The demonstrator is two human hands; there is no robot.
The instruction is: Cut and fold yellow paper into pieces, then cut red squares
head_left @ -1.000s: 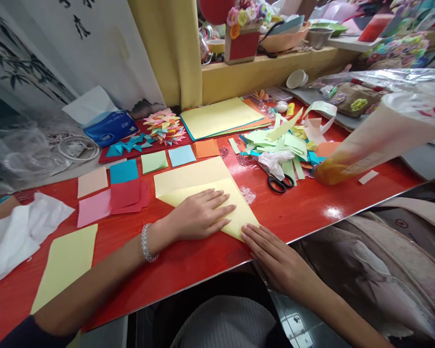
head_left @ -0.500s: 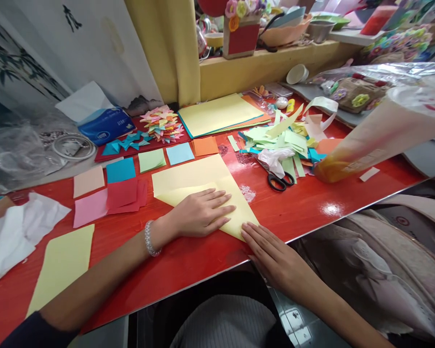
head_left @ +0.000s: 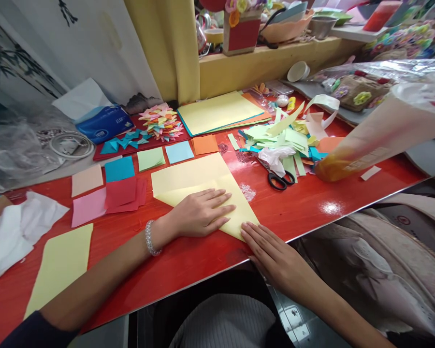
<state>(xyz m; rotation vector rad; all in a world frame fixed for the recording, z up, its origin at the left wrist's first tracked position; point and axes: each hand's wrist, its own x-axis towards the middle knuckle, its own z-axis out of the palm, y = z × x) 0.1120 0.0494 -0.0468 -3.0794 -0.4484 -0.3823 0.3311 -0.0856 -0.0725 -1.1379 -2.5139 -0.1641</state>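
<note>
On the red table [head_left: 188, 261], I flatten light, easily creased yellow paper [head_left: 192, 176], best edge-held, left hand [head_left: 203, 212] fingers spread, right hand [head_left: 271, 249] fingers together

The picture is moderately bright, with pale light on the upper right side. On the glossy worktop [head_left: 188, 270], one white glare spot lies near its front edge, toward the right. The upper left corner is more dim. Near the borders, shapes look stretched and soft, while the hands [head_left: 203, 212] in the middle are fairly sharp.
</note>
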